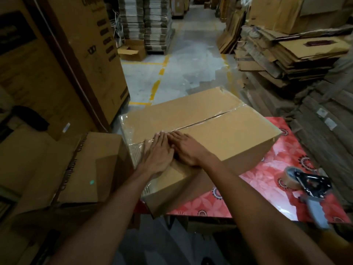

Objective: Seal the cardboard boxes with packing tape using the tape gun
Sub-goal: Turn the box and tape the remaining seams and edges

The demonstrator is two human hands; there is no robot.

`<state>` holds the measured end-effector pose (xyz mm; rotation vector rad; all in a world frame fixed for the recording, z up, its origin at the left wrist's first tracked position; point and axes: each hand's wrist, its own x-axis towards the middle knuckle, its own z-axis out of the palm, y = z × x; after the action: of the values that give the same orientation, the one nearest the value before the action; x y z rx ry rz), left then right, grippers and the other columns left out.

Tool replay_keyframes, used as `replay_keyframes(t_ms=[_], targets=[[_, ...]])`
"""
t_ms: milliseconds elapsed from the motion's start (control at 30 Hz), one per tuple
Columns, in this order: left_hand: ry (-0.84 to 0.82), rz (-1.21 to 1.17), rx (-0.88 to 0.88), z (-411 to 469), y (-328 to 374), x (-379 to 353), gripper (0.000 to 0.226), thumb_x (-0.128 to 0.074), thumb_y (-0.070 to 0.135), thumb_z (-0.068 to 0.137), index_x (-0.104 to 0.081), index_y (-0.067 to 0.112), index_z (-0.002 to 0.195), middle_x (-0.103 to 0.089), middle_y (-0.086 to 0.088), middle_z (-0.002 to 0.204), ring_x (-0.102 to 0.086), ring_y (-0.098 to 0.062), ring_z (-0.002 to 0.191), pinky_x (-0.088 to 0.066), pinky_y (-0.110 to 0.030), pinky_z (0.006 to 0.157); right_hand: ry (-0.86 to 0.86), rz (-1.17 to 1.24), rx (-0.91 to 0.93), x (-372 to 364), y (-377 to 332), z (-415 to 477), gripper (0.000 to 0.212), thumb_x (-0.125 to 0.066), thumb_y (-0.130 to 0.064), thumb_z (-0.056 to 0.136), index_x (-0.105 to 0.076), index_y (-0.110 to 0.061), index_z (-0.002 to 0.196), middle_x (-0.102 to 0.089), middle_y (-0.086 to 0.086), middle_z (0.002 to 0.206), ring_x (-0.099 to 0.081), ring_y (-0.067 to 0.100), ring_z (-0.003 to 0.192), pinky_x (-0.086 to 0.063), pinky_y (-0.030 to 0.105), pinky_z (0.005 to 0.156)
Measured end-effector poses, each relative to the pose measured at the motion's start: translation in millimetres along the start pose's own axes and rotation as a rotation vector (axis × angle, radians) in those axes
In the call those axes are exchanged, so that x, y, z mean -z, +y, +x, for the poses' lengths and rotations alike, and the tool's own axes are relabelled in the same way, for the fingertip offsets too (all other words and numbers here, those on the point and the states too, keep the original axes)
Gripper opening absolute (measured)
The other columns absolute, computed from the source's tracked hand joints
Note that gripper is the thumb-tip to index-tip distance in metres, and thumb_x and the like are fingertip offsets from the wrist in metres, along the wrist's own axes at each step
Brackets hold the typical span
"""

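Observation:
A plain cardboard box point(229, 134) lies on a table with a red flowered cover point(267, 188). Clear tape runs along the box's centre seam and down its near left end. My left hand point(158, 155) and my right hand point(185, 148) lie flat side by side on the near end of that seam, fingers straight, pressing on the tape. The tape gun point(309, 190), with a grey handle and a brown tape roll, rests on the table at the right, apart from both hands.
A printed carton point(80, 165) stands close at the left of the box. Tall cartons point(57, 64) rise behind it. Flattened cardboard stacks point(298, 60) fill the right side. A floor aisle with yellow lines point(162, 73) runs ahead.

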<state>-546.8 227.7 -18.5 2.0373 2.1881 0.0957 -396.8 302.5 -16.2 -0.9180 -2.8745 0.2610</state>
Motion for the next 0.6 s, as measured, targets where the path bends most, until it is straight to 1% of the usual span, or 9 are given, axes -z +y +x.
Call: replay_keyframes(t_ms=[100, 167, 267, 300, 367, 433, 533, 567, 600], targets=[[-0.018, 0.019, -0.021, 2, -14, -4, 0.064, -0.013, 0.049, 0.105, 0.005, 0.023, 0.161, 0.010, 0.007, 0.168, 0.010, -0.008, 0.153, 0.003, -0.046, 0.125, -0.073, -0.078, 0.003, 0, 24, 5, 0.057, -0.019, -0.044, 0.107, -0.014, -0.021, 0.159, -0.014, -0.005, 0.166, -0.010, 0.011, 0.152, -0.013, 0.042, 0.122], [-0.007, -0.005, -0.023, 0, -18, -6, 0.070, -0.006, 0.055, 0.097, 0.003, 0.029, 0.161, 0.007, 0.012, 0.168, 0.009, -0.005, 0.153, 0.004, -0.041, 0.125, -0.084, -0.089, -0.009, 2, 52, 0, 0.060, -0.016, -0.050, 0.105, -0.012, -0.024, 0.159, -0.011, -0.008, 0.166, -0.009, 0.008, 0.152, -0.012, 0.039, 0.123], [0.024, -0.042, 0.003, -5, -19, -7, 0.078, 0.003, 0.064, 0.088, 0.000, 0.036, 0.160, 0.007, 0.021, 0.165, 0.009, -0.001, 0.152, 0.005, -0.036, 0.124, -0.082, -0.046, -0.132, 10, 103, -12, 0.071, -0.003, -0.060, 0.096, -0.014, -0.028, 0.158, -0.013, -0.011, 0.165, -0.011, 0.004, 0.151, -0.012, 0.041, 0.123], [0.030, -0.057, 0.008, -4, -18, -8, 0.076, 0.001, 0.065, 0.089, -0.001, 0.037, 0.160, 0.007, 0.022, 0.163, 0.009, -0.001, 0.151, 0.006, -0.035, 0.124, -0.074, -0.055, -0.158, 13, 123, -17, 0.072, 0.000, -0.060, 0.095, -0.015, -0.030, 0.158, -0.014, -0.012, 0.165, -0.012, 0.004, 0.151, -0.013, 0.041, 0.122], [0.025, -0.077, 0.008, -4, -17, -8, 0.066, -0.008, 0.064, 0.098, -0.001, 0.039, 0.159, 0.008, 0.024, 0.162, 0.010, 0.000, 0.151, 0.008, -0.032, 0.122, -0.072, -0.092, -0.206, 20, 160, -28, 0.062, -0.007, -0.056, 0.101, -0.015, -0.034, 0.158, -0.016, -0.013, 0.164, -0.015, 0.007, 0.151, -0.015, 0.043, 0.121], [0.013, -0.076, 0.016, -5, -17, -8, 0.059, -0.015, 0.056, 0.104, 0.002, 0.041, 0.158, 0.010, 0.025, 0.162, 0.011, 0.000, 0.151, 0.010, -0.030, 0.121, -0.057, -0.112, -0.286, 30, 192, -38, 0.058, -0.012, -0.053, 0.103, -0.015, -0.033, 0.158, -0.017, -0.011, 0.164, -0.017, 0.011, 0.151, -0.014, 0.044, 0.120], [0.010, -0.069, 0.029, -5, -16, -7, 0.058, -0.016, 0.053, 0.105, 0.003, 0.040, 0.159, 0.011, 0.025, 0.162, 0.015, 0.004, 0.149, 0.010, -0.029, 0.121, 0.005, -0.166, -0.416, 44, 244, -56, 0.075, -0.001, -0.062, 0.093, -0.019, -0.028, 0.157, -0.020, -0.007, 0.164, -0.021, 0.015, 0.150, -0.017, 0.049, 0.119], [0.012, -0.075, 0.032, -6, -16, -6, 0.058, -0.015, 0.054, 0.105, 0.003, 0.041, 0.158, 0.010, 0.025, 0.163, 0.015, 0.005, 0.148, 0.010, -0.029, 0.121, 0.017, -0.190, -0.454, 46, 261, -62, 0.077, 0.002, -0.064, 0.092, -0.018, -0.029, 0.157, -0.019, -0.008, 0.165, -0.020, 0.016, 0.151, -0.016, 0.052, 0.118], [0.015, -0.079, 0.032, -6, -15, -6, 0.058, -0.014, 0.055, 0.104, 0.003, 0.041, 0.158, 0.009, 0.025, 0.164, 0.014, 0.005, 0.149, 0.009, -0.029, 0.121, 0.012, -0.192, -0.504, 48, 274, -67, 0.075, 0.001, -0.065, 0.093, -0.016, -0.031, 0.157, -0.015, -0.011, 0.165, -0.017, 0.018, 0.152, -0.012, 0.056, 0.118]])
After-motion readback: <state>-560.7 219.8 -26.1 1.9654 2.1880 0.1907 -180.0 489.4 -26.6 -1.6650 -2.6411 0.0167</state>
